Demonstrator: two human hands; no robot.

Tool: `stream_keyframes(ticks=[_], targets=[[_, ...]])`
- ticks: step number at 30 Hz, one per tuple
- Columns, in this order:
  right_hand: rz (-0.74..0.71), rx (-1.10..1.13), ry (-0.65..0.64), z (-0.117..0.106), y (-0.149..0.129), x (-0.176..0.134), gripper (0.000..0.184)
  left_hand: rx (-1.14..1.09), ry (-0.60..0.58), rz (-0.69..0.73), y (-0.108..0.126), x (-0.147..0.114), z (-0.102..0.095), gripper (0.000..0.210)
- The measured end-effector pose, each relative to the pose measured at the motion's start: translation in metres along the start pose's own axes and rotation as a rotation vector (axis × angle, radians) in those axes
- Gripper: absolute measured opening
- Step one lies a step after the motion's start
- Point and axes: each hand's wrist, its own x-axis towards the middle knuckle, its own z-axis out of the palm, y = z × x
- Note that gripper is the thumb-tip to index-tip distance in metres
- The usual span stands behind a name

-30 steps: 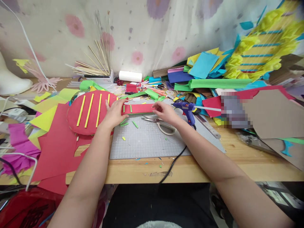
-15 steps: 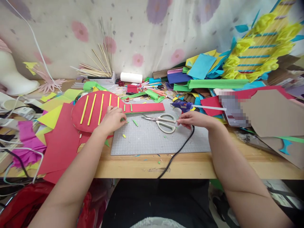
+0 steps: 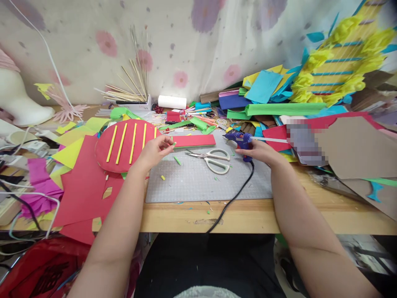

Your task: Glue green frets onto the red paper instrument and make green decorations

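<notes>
My left hand [image 3: 156, 150] is closed in a pinch over the neck of a red guitar-shaped cutout, with a small green strip [image 3: 174, 144] at its fingertips. The cutout's rounded red body [image 3: 119, 145] carries several yellow strips, and its long red neck [image 3: 197, 140] reaches right; my hand covers where they join. My right hand [image 3: 262, 151] is around the handle of a blue glue gun [image 3: 238, 138], which lies with its nozzle to the left; part of the grip is hidden. Between my hands rest grey-handled scissors [image 3: 214, 159]. A loose green strip [image 3: 177, 160] lies nearby.
A grey cutting mat [image 3: 198, 186] lies on the wooden table [image 3: 180, 223]; the gun's black cord [image 3: 229, 201] crosses both. Red sheets [image 3: 80, 182] lie left, cardboard [image 3: 356, 149] right. Behind are sticks [image 3: 136, 85], coloured foam sheets [image 3: 263, 85] and a yellow decorated guitar shape [image 3: 335, 70].
My left hand has moved right and slightly up, from beside the neck to over it. My right hand has shifted right and up onto the glue gun's handle. The scissors have stayed put.
</notes>
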Motion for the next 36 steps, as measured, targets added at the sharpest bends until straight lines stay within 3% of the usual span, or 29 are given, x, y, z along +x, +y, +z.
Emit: stream_keyframes(ticks=[4, 7, 11, 14, 19, 26, 31, 36], targets=[[0.179, 0.159, 0.133, 0.023, -0.007, 0.005, 0.044, -0.427, 0.092, -0.062, -0.004, 0.006, 0.031, 0.038], [0.252, 0.477, 0.232, 0.026, -0.009, 0.005, 0.04, -0.581, 0.087, -0.138, -0.006, 0.006, 0.049, 0.033], [0.129, 0.991, 0.262, 0.019, -0.019, 0.0, 0.038, -0.71, 0.16, -0.244, -0.006, 0.002, 0.057, 0.042], [0.043, 1.145, 0.212, 0.02, -0.031, -0.005, 0.038, -0.776, 0.153, -0.301, -0.006, -0.001, 0.06, 0.047], [0.007, 1.1, 0.016, 0.035, -0.048, -0.013, 0.036, -0.874, 0.04, -0.318, -0.006, -0.003, 0.065, 0.03], [-0.068, 0.863, -0.205, 0.041, -0.054, -0.021, 0.04, -0.845, -0.015, -0.335, -0.002, -0.004, 0.063, 0.044], [-0.081, 0.812, -0.278, 0.041, -0.054, -0.022, 0.039, -0.892, -0.007, -0.344, -0.003, -0.004, 0.063, 0.039], [-0.096, 0.799, -0.27, 0.042, -0.061, -0.024, 0.041, -0.933, -0.029, -0.349, -0.004, -0.003, 0.063, 0.032]])
